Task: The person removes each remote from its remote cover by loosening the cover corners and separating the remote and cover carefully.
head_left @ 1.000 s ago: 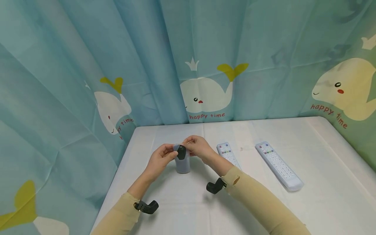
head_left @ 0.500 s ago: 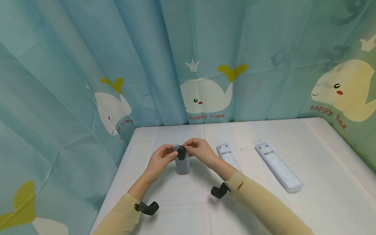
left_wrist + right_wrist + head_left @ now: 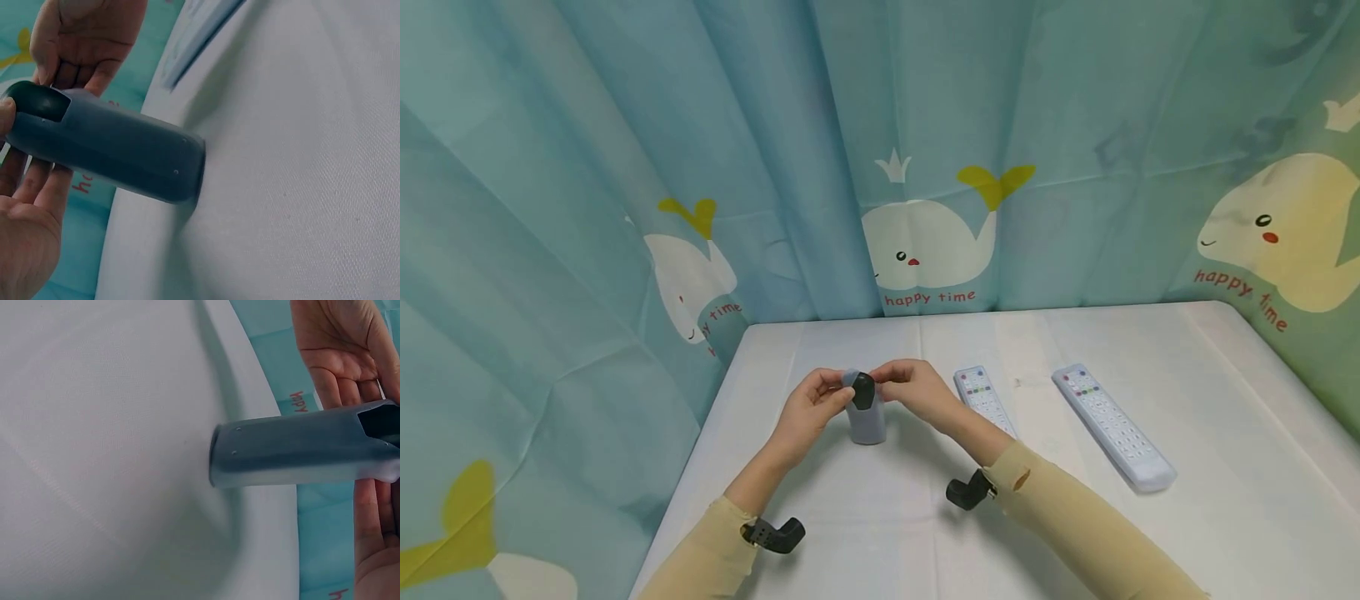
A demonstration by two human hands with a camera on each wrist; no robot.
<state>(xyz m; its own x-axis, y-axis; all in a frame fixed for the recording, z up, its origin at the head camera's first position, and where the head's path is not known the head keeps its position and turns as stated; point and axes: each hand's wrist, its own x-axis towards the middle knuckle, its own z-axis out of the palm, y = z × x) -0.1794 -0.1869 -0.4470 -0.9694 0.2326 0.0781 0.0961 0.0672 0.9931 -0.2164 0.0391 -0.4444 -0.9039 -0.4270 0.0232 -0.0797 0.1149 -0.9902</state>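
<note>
1. White table (image 3: 865, 525), far corners rounded, faint creases across it.
2. Left remote (image 3: 983, 396), buttons up, near end hidden.
3. Right remote (image 3: 1114, 429), buttons up, aslant, apart from the other.
4. Grey sleeve (image 3: 868, 425), roughly upright, its foot seemingly touching the table.

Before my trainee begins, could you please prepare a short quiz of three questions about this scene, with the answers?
1. How many remotes lie with buttons facing up on the table?
2. True or false: the left hand is resting on one of those remotes.
3. What colour shows in the opening of the greyish cover? A: bright red; B: near black; C: yellow.

Key:
1. Two.
2. False; the left hand holds the greyish cover.
3. B.
</note>
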